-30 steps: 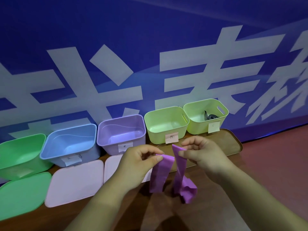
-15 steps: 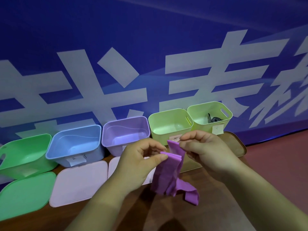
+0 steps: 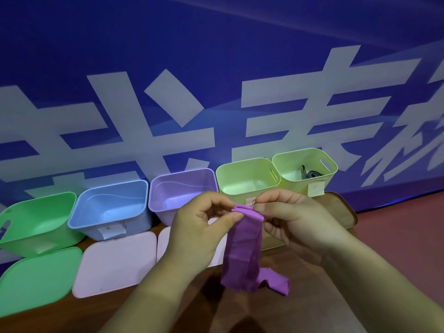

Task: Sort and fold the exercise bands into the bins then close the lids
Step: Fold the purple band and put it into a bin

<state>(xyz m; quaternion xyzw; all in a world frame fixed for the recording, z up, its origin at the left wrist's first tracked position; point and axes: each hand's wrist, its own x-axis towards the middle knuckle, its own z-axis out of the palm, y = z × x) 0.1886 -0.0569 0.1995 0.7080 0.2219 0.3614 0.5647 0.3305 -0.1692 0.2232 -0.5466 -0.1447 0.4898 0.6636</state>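
Observation:
A purple exercise band (image 3: 242,251) hangs folded in layers between my hands, its loose end trailing onto the wooden table. My left hand (image 3: 199,227) pinches the left side of its folded top edge. My right hand (image 3: 290,219) pinches the right side. Behind stand open bins in a row: green (image 3: 36,227), blue (image 3: 110,210), purple (image 3: 180,191), light green (image 3: 245,179) and a second light green bin (image 3: 305,164) holding a dark grey band (image 3: 311,174).
A green lid (image 3: 36,282) and two pink lids (image 3: 115,263) lie flat in front of the bins. A tan lid (image 3: 341,210) lies at the right behind my right hand. A blue banner wall rises right behind the bins.
My hands have come together, bringing the two hanging halves of the purple band into one layered fold. The view shifted slightly left.

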